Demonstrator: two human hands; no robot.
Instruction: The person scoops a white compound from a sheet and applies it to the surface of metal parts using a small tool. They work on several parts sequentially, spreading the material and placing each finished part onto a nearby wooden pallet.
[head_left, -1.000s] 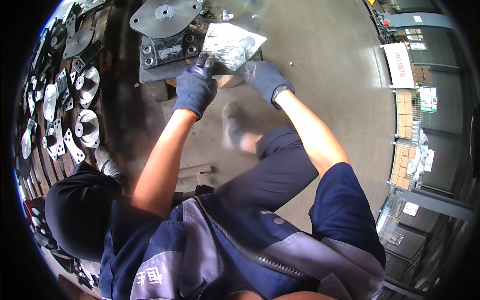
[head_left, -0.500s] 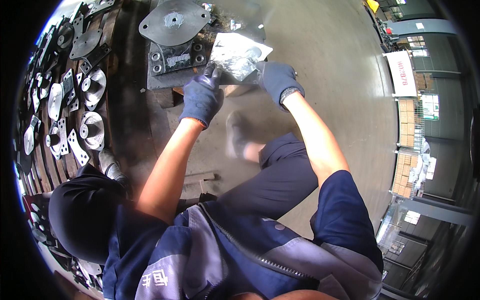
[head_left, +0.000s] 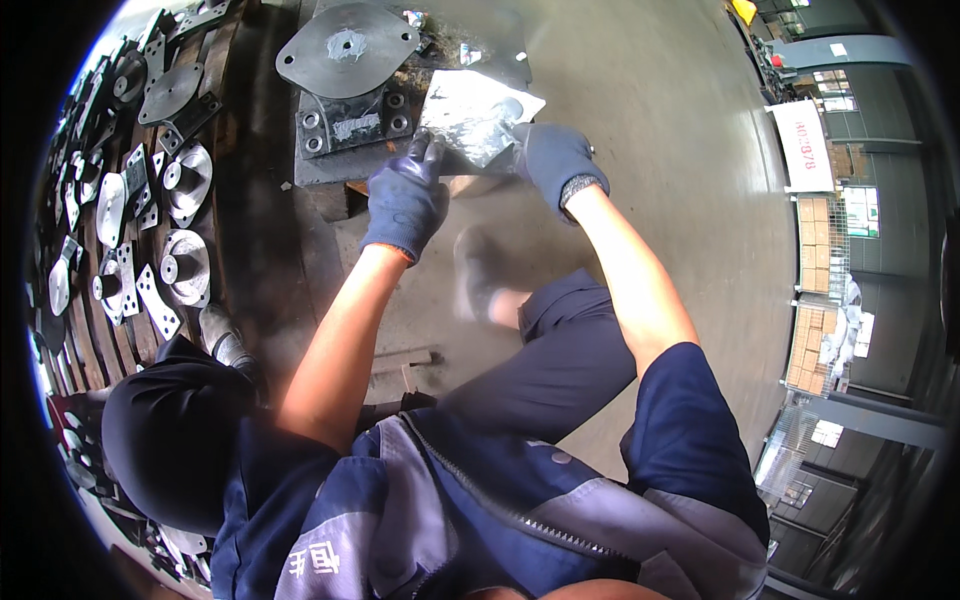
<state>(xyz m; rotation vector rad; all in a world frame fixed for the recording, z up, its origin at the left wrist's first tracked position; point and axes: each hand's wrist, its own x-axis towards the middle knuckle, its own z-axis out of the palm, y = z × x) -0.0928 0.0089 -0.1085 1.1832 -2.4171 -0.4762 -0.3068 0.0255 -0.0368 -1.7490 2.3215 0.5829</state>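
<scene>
A white sheet (head_left: pixel 465 98) smeared with shiny grey paste lies on the dark work surface in front of me. My left hand (head_left: pixel 408 200), in a blue work glove with dark, stained fingertips, is closed at the sheet's lower left corner. At the sheet's right edge is my right hand (head_left: pixel 560 165), gloved too, its fingers curled together. What they grip is hidden behind the glove. Just left of the sheet, a flat oval metal plate (head_left: pixel 385 48) with a hole at each end carries a grey smear at its centre. A dark block (head_left: pixel 345 122) with round holes sits below the plate.
On the left, a slatted wooden pallet (head_left: pixel 222 95) holds many metal plates and brackets, among them a round flanged piece (head_left: pixel 188 268). Grey floor (head_left: pixel 680 210) stretches to the right. Wire cages with cardboard boxes (head_left: pixel 812 245) stand at the far right. My legs are below the work surface.
My left hand has shifted very slightly down with the forearm. The right hand and the smeared sheet keep nearly the same place.
</scene>
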